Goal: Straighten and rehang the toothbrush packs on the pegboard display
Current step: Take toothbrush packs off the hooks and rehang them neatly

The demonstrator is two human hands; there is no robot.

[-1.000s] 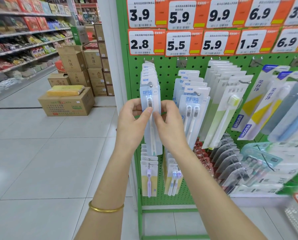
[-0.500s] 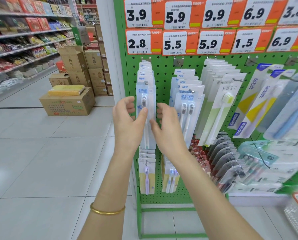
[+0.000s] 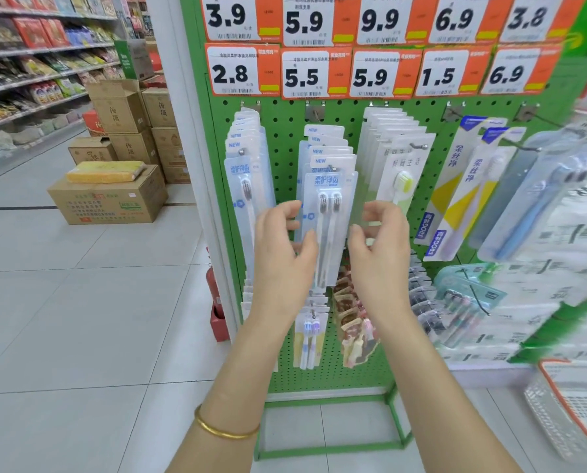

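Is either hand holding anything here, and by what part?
Cannot be told: the left hand has its thumb over the left edge of the twin-brush pack; the right hand sits beside its right edge, holding nothing.

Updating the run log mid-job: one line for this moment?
target: twin toothbrush pack, hanging; left hand: thumb at its left edge, grip unclear; right hand: beside right edge, holding nothing

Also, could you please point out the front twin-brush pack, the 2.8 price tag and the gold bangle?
front twin-brush pack [image 3: 328,225]: head view, between the two brush necks.
2.8 price tag [image 3: 242,71]: head view, on the digit 8.
gold bangle [image 3: 223,434]: head view, middle of the band.
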